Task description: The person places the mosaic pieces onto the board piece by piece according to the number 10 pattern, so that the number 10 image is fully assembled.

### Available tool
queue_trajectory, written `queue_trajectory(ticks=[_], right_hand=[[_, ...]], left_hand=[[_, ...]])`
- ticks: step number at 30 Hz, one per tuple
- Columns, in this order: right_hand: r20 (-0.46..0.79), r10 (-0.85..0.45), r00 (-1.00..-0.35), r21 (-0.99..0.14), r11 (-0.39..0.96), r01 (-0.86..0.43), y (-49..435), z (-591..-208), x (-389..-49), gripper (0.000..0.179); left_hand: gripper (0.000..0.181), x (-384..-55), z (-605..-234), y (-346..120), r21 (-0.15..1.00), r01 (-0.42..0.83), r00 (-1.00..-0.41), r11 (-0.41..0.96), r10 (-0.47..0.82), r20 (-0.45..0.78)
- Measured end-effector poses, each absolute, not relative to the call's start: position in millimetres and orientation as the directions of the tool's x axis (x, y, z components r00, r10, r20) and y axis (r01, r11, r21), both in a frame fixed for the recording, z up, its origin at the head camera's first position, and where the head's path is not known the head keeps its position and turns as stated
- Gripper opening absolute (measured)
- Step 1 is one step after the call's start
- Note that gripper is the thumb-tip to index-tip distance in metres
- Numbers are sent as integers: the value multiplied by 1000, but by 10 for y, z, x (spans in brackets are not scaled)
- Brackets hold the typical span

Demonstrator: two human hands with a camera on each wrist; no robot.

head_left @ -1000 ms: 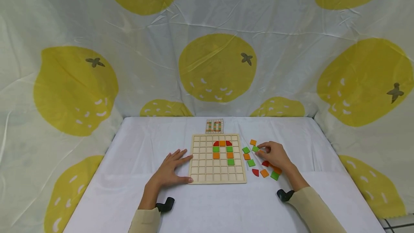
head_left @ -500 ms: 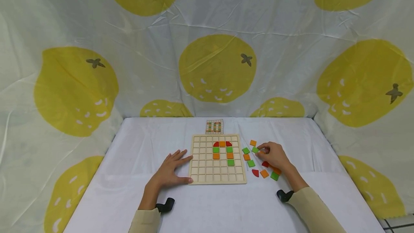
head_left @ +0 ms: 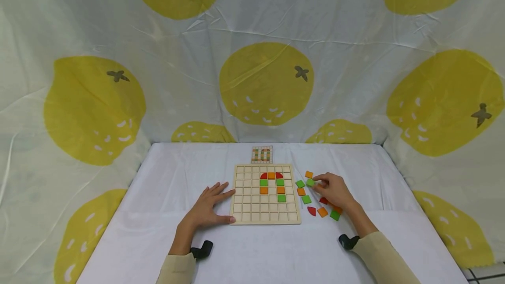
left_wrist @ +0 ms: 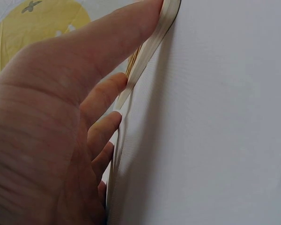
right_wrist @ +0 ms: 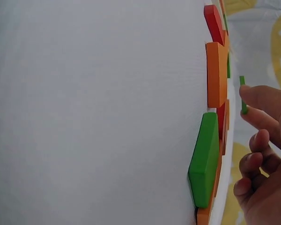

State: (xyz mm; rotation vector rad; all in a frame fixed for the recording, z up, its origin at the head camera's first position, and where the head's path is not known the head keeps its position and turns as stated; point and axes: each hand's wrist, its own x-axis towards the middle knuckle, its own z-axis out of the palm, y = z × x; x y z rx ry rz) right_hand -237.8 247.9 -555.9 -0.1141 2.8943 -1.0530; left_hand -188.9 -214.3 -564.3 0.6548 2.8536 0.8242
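My right hand [head_left: 333,191] pinches a green square tile [head_left: 310,182] between thumb and forefinger at the right of the board. In the right wrist view the tile [right_wrist: 242,80] shows edge-on, raised off the white cloth, with the other fingers curled below it. My left hand [head_left: 207,209] lies at the left side of the wooden grid board [head_left: 246,214], fingers spread, thumb and forefinger touching its edge. The left wrist view shows the thumb [left_wrist: 107,42] against the board's rim. On the board, red quarter-round, orange and green tiles form an arch in the right half.
Several loose tiles lie right of the board, among them an orange square [head_left: 309,174], a red quarter-round [head_left: 311,211] and a green square [head_left: 335,215]. A small pattern card [head_left: 262,154] lies behind the board. A lemon-print cloth [head_left: 266,82] hangs around the table.
The green tile in my right hand has shifted very slightly left. My left hand and the tiles on the board stay where they were.
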Motion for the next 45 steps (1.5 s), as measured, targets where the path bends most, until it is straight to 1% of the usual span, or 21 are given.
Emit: queue_trajectory(ticks=[9,14,18,25,32,41,45], right_hand=[[-23,-124,-992,-674,735,-76,2356,-5512,-2338,35],[-3,-154,-988,-680,725,-111,2256,-5508,-2324,31],[8,-180,-984,-703,698,-134,2170,-5521,-2317,26],[23,-241,-970,-743,645,-178,1997,-5511,-2290,28],[46,-299,-953,-748,622,-231,1828,-5483,-2276,29],[19,-354,-935,-758,605,-244,1579,-5516,-2269,26],[20,-381,-924,-733,623,-273,1465,-5546,-2249,24]], left_hand=[[91,-1900,-5660,-2140,528,382,-902,759,431,31],[92,-1897,-5659,-2143,525,376,-903,763,428,24],[92,-1899,-5666,-2150,528,376,-904,762,428,26],[92,-1907,-5670,-2147,533,370,-905,761,425,23],[91,-1906,-5673,-2145,527,375,-905,763,424,31],[92,-1914,-5680,-2154,532,382,-902,756,429,38],[91,-1905,-5662,-2153,535,385,-902,752,430,45]])
